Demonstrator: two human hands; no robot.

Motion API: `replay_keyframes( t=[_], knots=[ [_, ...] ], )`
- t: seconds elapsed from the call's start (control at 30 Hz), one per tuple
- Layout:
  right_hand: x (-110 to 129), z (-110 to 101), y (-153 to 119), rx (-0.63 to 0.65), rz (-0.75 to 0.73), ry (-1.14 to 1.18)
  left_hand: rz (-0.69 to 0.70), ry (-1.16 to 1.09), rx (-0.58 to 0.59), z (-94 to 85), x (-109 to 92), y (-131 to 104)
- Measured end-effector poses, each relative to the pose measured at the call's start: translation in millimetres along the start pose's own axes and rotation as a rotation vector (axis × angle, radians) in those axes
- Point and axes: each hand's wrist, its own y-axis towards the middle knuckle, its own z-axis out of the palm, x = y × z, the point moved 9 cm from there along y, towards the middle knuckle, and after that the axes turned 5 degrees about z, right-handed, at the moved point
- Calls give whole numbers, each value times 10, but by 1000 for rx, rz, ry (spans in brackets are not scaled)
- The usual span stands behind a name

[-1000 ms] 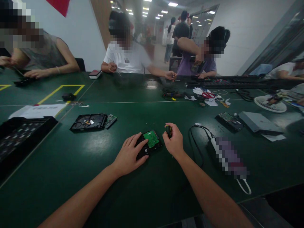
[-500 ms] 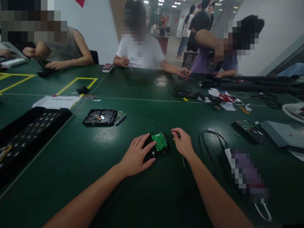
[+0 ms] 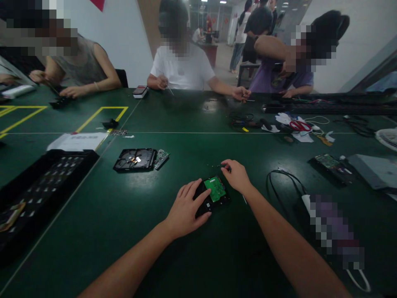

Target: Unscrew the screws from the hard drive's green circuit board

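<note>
A black hard drive with a green circuit board (image 3: 216, 188) lies on the dark green table (image 3: 186, 265). My left hand (image 3: 188, 210) rests on its left side, fingers spread, index fingertip at the board's edge and thumb along the near edge. My right hand (image 3: 236, 176) is just beyond the drive's right corner, its fingers curled around a thin metal tool (image 3: 245, 200) whose shaft sticks out below the wrist. Several tiny screws (image 3: 214, 166) lie behind the drive, left of my right fingertips.
Another drive (image 3: 135, 159) and a loose circuit board (image 3: 161, 159) lie left. A black tray (image 3: 46, 182) stands far left. At right are a cable (image 3: 270, 182), a drive (image 3: 331, 169) and a grey box (image 3: 369, 169). Several people sit across the table.
The camera view has shifted, so the table items sit lower. My right hand has moved forward toward the tiny screws. My left hand still rests on the drive.
</note>
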Motion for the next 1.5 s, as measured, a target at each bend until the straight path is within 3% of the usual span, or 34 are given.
replay_keyframes(
  t=[0.47, 0.9, 1.5],
  knots=[
    [88, 75, 146, 31, 4, -99, 6, -18, 21, 3, 4, 3],
    [-50, 36, 8, 8, 82, -91, 97, -20, 113, -63, 143, 115],
    [-23, 88, 60, -30, 138, -101, 133, -20, 26, -57, 188, 83]
  ],
)
